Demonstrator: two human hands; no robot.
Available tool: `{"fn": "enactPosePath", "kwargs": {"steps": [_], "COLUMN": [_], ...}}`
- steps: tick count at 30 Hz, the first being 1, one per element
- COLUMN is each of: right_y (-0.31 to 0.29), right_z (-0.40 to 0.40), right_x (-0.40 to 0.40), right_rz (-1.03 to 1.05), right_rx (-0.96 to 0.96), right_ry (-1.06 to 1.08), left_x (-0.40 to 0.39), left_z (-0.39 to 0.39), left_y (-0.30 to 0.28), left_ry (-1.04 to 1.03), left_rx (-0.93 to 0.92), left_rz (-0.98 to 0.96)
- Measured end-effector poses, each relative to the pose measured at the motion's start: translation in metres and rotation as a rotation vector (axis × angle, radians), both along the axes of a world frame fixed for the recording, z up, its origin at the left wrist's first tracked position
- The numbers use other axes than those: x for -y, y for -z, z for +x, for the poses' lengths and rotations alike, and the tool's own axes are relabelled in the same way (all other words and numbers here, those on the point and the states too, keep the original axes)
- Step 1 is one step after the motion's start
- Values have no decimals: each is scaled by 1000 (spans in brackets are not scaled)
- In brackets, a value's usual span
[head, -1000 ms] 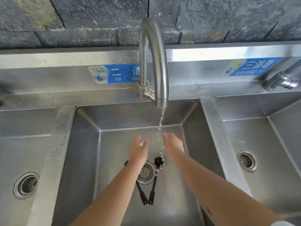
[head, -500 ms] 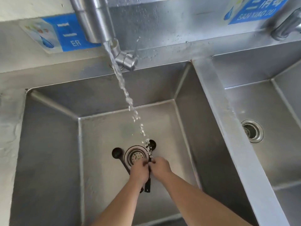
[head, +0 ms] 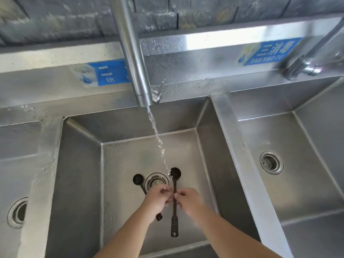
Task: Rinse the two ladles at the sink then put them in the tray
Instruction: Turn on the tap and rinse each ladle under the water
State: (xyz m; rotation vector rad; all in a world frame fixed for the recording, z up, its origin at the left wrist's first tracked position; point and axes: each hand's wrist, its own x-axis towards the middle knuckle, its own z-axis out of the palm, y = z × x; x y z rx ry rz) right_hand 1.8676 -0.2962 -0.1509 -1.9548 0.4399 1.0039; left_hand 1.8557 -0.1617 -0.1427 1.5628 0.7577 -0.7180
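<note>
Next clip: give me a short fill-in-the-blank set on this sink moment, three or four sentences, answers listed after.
1. Water runs from the faucet onto the bowl of the ____ ladle.
2. The two ladles lie in the ____ basin of the three in view.
3. The left ladle lies with its bowl just left of the ____.
4. The left hand and right hand meet at the right ladle's ____.

Missing words: right; middle; drain; handle
</note>
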Motion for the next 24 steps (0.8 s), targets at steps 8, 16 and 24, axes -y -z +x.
{"fn": "enactPosePath", "kwargs": {"steps": [8, 16, 24], "right_y": [-67, -121, -145], "right_z": [-3, 6, 15], "right_x": [-2, -1, -10], "right_rz": [182, 156, 323], "right_rx": [-58, 41, 44], "right_ry": [120, 90, 225], "left_x": [1, 3, 1], "left_z": [29, 44, 61], "left_y": [-69, -103, -140], "left_ry": [-363, -330, -402], "left_rx": [82, 201, 289], "left_rz": [-346, -152, -124]}}
